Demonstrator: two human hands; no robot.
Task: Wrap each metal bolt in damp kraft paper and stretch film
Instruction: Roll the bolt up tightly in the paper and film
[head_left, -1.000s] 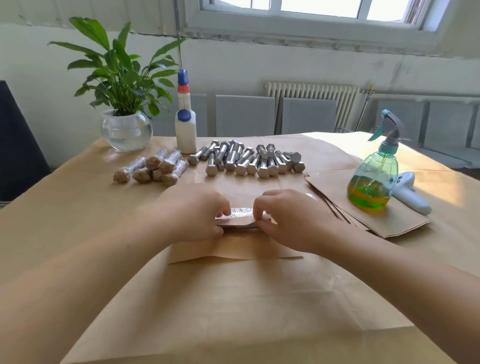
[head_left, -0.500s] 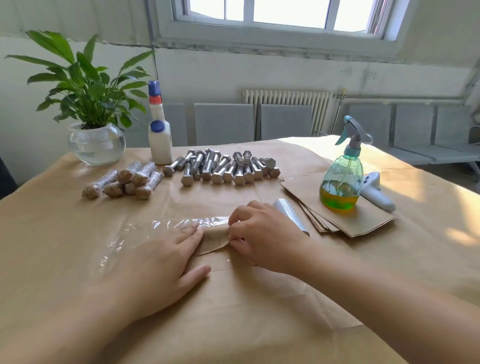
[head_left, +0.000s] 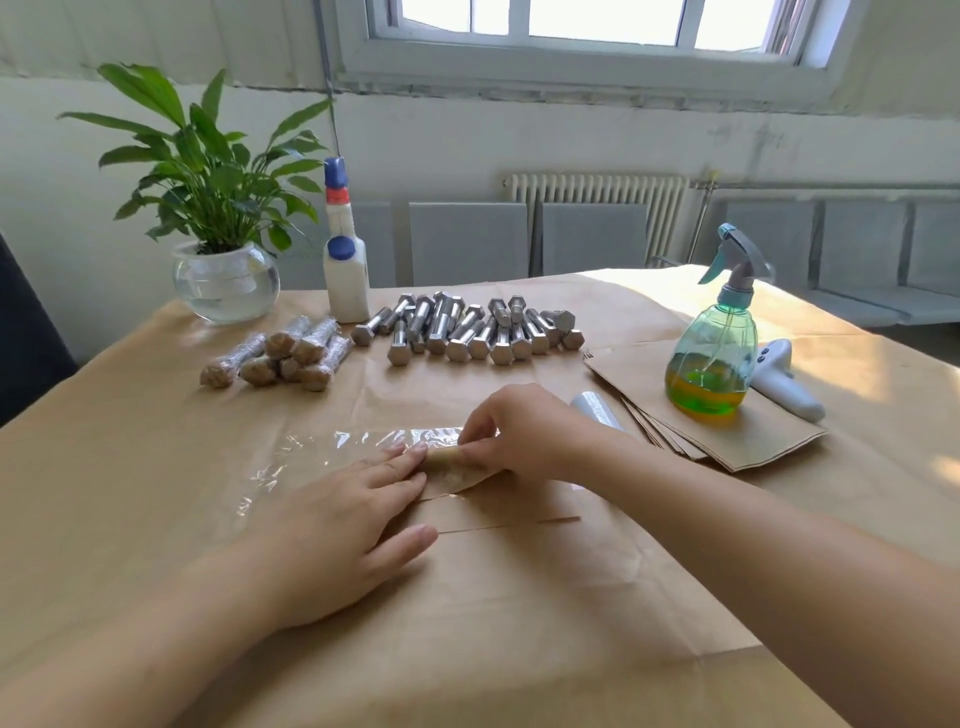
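Observation:
A paper-wrapped bolt (head_left: 445, 457) lies at the table's middle on a sheet of clear stretch film (head_left: 311, 457) spread out to its left. My right hand (head_left: 524, 431) pinches the bolt's right part with curled fingers. My left hand (head_left: 343, 525) lies flat with straight fingers on the film and paper, its fingertips touching the bolt's left end. Several bare metal bolts (head_left: 467, 327) lie in a heap at the back. Several wrapped bolts (head_left: 280, 353) lie in a pile left of them. A film roll (head_left: 595, 408) peeks out behind my right hand.
A stack of kraft paper sheets (head_left: 727, 436) lies at the right under a green spray bottle (head_left: 711, 358) and a white handheld tool (head_left: 784, 382). A white glue bottle (head_left: 344, 260) and a potted plant (head_left: 218, 218) stand at the back left. Kraft paper (head_left: 519, 623) covers the table.
One second ago both hands gripped the bundle. The film has since been laid out to the left, and my left hand has flattened onto it while my right hand keeps hold of the bolt.

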